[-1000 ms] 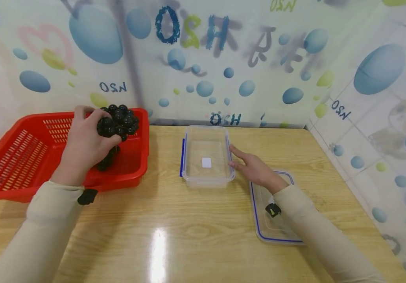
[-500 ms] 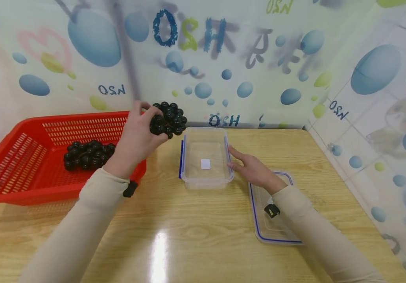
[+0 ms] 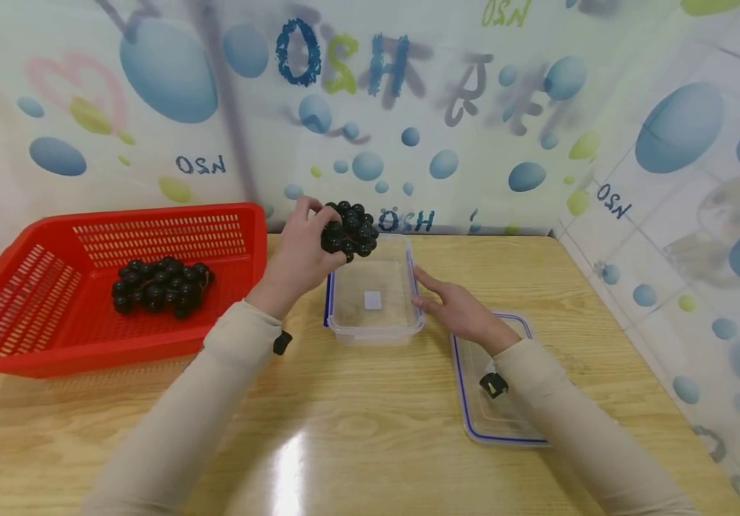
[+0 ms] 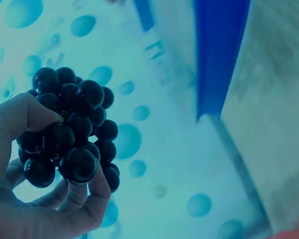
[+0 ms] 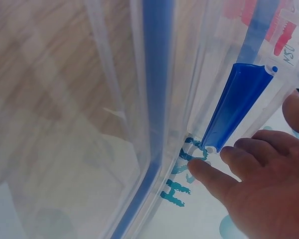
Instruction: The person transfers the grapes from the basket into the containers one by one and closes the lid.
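My left hand (image 3: 299,251) grips a bunch of black grapes (image 3: 352,231) above the far left part of a clear plastic container (image 3: 378,332). In the left wrist view, the thumb and curled fingers clasp the grapes (image 4: 82,127) from both sides. The container stands on the table with a blue latch flap at its left side and a white label on its floor. My right hand (image 3: 460,308) lies at the container's right wall, fingers extended. From the right wrist, the fingertips of that hand (image 5: 264,184) show close to a blue latch flap (image 5: 239,107).
A red plastic basket (image 3: 112,350) stands at the left, with more black grapes (image 3: 160,287) inside. A clear lid with a blue seal (image 3: 502,412) lies on the table (image 3: 357,430) partly under the right forearm. A patterned wall (image 3: 370,129) rises behind and at the right.
My left hand has carried the grapes rightward from over the red basket to over the container. The grapes left in the basket have come into full view. The right hand keeps its place.
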Tool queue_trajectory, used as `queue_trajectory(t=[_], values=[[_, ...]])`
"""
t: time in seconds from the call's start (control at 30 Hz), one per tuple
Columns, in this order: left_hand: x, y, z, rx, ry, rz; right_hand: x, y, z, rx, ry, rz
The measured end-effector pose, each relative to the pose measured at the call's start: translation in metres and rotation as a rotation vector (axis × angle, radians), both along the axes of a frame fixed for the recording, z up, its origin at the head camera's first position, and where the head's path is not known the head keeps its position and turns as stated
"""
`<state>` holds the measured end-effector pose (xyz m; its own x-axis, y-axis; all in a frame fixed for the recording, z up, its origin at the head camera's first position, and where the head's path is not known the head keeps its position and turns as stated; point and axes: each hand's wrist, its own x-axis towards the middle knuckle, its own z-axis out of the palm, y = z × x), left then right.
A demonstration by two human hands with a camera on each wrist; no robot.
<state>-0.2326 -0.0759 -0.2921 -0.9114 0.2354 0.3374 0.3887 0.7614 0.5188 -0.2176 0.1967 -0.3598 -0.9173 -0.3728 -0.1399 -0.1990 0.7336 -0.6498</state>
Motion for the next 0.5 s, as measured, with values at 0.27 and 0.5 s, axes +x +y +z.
queue_trajectory(t=[0.27,0.5], values=[[-0.017,0.021,-0.025,-0.048,-0.09,-0.07,-0.001,0.002,-0.002,-0.007,0.012,0.021],[-0.026,0.034,-0.039,-0.142,-0.108,-0.132,-0.001,0.003,0.0,-0.016,0.018,0.019]])
